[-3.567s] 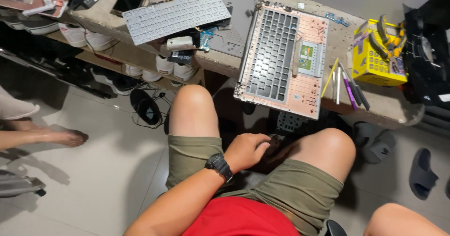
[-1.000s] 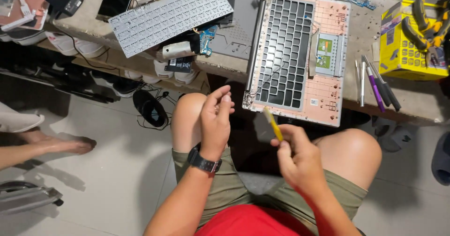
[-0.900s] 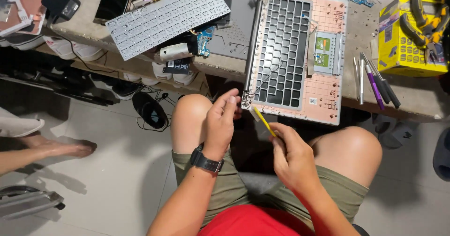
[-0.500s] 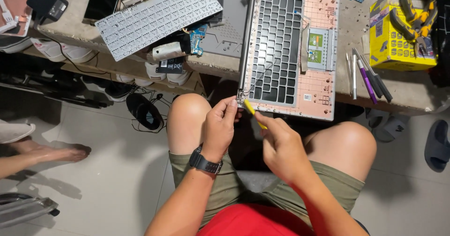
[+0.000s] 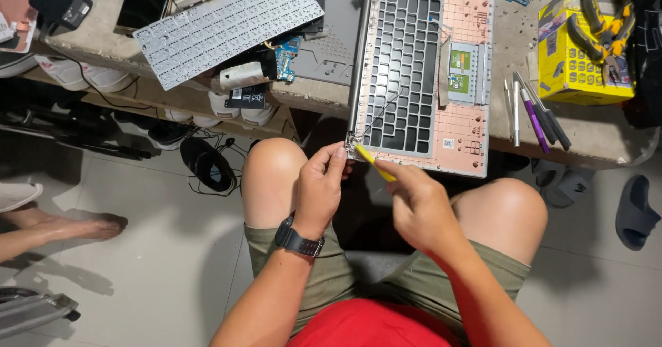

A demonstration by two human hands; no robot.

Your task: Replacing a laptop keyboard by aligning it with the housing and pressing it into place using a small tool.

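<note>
since a moment ago both hands have come up from the lap to the near left corner of the laptop shell [image 5: 427, 78], and the view has tipped so the bench sits closer. the left hand [image 5: 319, 188] is curled, its fingertips pinching at the corner by the hinge, seemingly to steady the shell where it juts past the bench [image 5: 600, 136] edge. the right hand [image 5: 420, 205] is closed around a thin yellow tool [image 5: 374, 163], gripped like a pen, with its tip angled up to that same corner, just beside the left fingertips; the pen grip suits fine prying or picking at a small spot. the shell lies upside down with its empty key frame facing up, which leaves its inner side open to work on. a loose keyboard [image 5: 227, 26] rests tilted on other parts at the left of the bench, well apart from the hands. pens and drivers [image 5: 534, 112] lie in a row at the right of the shell, near the right hand's side, and a yellow box [image 5: 583, 64] with pliers on top stands beyond them.
</note>
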